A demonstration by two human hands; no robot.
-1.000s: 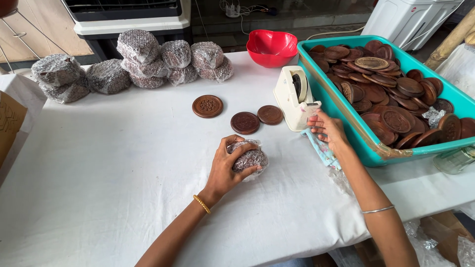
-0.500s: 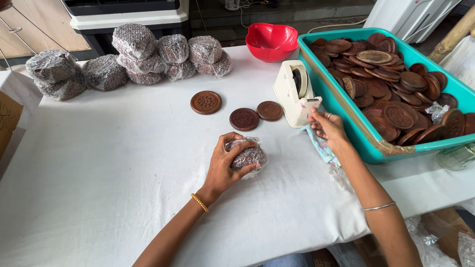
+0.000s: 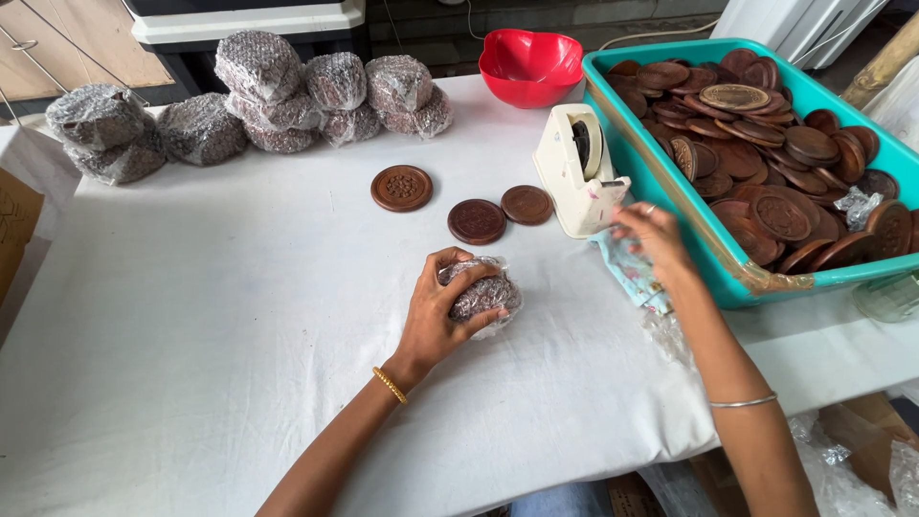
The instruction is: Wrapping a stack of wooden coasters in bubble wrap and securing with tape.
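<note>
Our left hand was closed over the bubble-wrapped bundle, pinning it against the white tablecloth near the table's front edge. Our right hand reached to the cream tape dispenser, fingers pinched at its cutter; whether a strip of tape was already held between them we could not tell. To do this step well, in our judgement, the left hand had to keep the loose fold of wrap pressed shut under the fingers while the tape was drawn off taut and torn cleanly, so that it would not curl back on itself. Three loose carved wooden discs lay just behind the bundle. The teal crate, heaped with similar discs, stood to the right of the dispenser, a red bowl behind it. Finished wrapped bundles were stacked along the far edge. Beyond the table stood a white appliance and wooden panelling.
</note>
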